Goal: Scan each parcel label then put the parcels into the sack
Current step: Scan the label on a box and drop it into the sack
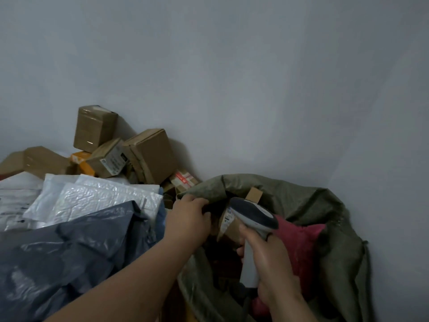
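The right hand [267, 259] is wrapped round the handle of a scanner [254, 217], its head aimed at a small labelled cardboard parcel [229, 223] in the mouth of the green sack [325, 205]. The left hand [188, 219] curls its fingers over the sack's near-left rim, holding it open. The box looks light and stiff, best taken by opposite faces. More parcels [144, 156] are heaped far left.

One head cam on me, wide-angle, looking forward and down, close over my forearms toward the open olive-green woven sack [325, 205] and plain grey wall [232, 66].
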Demonstrator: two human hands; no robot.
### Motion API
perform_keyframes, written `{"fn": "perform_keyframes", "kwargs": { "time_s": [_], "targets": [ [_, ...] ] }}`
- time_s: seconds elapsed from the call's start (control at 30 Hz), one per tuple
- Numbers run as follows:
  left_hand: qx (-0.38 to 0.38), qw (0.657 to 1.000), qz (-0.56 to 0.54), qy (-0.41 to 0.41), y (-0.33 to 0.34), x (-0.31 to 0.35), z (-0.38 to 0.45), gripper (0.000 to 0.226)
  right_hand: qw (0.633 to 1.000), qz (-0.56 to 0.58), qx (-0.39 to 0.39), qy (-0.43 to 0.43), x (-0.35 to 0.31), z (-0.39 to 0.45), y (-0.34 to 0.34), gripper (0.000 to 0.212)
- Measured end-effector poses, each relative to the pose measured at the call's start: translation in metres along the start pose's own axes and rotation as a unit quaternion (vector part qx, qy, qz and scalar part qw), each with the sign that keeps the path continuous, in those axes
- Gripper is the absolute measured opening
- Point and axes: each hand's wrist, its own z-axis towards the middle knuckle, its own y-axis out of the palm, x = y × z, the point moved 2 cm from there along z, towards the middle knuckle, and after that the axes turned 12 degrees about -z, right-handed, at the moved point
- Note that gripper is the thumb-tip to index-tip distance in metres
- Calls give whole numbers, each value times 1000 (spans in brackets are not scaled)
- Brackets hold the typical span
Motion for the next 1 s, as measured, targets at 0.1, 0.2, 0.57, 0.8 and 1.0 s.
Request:
{"fn": "perform_keyframes", "kwargs": {
  "time_s": [0.1, 0.2, 0.57, 0.8, 1.0],
  "targets": [
    [73, 996, -39, -27, -33, -17, -2, 31, 998, 6, -52, -16, -18, -2, 25, 18],
    [115, 989, -45, -77, -70, -51, -12, 31, 994, -5, -101, -50, -33, -12, 61, 17],
    [130, 959, -34, -249, -202, -211, -74, 43, 976, -62, -193, -78, -48, -75, 217, 20],
    [41, 959, 9, -279, -237, -280, -88, 57, 978, -67, -180, -76, -44, -97, 290, 17],
    [53, 953, -20, -299, -252, -313, -93, 49, 982, -64, -171, -57, -37, -100, 324, 22]
  ]
}}
